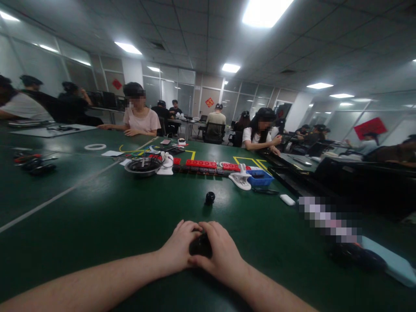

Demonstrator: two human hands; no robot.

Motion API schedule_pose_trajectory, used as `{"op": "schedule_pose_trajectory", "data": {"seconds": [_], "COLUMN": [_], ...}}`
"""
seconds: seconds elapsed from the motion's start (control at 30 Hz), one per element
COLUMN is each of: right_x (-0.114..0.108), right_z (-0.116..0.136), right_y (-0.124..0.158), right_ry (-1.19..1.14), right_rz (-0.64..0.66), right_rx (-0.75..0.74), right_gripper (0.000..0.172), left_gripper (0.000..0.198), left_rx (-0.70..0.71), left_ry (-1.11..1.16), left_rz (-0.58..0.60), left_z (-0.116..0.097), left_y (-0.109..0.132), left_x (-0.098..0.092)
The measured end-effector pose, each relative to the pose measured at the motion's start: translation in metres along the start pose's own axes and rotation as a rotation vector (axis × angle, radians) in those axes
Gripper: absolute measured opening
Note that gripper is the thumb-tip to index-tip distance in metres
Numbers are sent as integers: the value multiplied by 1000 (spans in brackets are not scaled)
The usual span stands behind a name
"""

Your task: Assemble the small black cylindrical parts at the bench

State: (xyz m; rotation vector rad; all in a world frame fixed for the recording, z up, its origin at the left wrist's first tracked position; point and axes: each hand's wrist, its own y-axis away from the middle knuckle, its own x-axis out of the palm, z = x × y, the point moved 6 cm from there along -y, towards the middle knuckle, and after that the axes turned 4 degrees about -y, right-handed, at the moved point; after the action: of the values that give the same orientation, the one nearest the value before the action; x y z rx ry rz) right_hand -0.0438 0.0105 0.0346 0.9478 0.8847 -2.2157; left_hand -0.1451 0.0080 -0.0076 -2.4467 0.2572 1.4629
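Low at the middle of the head view, my left hand (180,245) and my right hand (222,251) come together around a black object (200,245). Its kind is hard to make out, since fingers cover its sides and only a dark, smooth middle part shows. Both hands are closed on it with curved fingers, close to the green tabletop (130,229). Straight ahead of my hands, a small black rounded piece (210,198) stands on the table, apart from them.
Farther off lie a metal bowl (143,167) with dark contents, a row of red-topped blocks (201,164), a white stand (241,177) and a blue basket (260,177). Tools (35,162) lie left; a light-blue case (388,260) lies right. Two people sit across the table.
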Motion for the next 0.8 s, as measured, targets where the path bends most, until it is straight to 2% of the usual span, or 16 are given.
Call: {"op": "schedule_pose_trajectory", "data": {"seconds": [0.13,0.3,0.43,0.57,0.7,0.8], "right_x": [0,-7,-8,-4,-3,-4], "right_z": [2,13,7,-3,-4,3], "right_y": [2,5,3,1,0,1], "right_ry": [-54,-167,-97,-23,-48,-125], "right_rz": [17,48,13,-3,-14,7], "right_rx": [-53,-199,-86,16,4,-99], "right_gripper": [51,63,56,60,55,55], "left_gripper": [42,45,43,44,45,39], "left_rx": [-4,-11,23,68,61,53], "left_ry": [3,2,-23,-33,-19,-12], "left_rz": [-18,-9,17,-1,-24,-23], "left_z": [-4,-3,-4,-4,-3,-4], "left_y": [1,1,0,-2,-4,-4], "left_x": [-3,-3,-5,-8,-7,-7]}}
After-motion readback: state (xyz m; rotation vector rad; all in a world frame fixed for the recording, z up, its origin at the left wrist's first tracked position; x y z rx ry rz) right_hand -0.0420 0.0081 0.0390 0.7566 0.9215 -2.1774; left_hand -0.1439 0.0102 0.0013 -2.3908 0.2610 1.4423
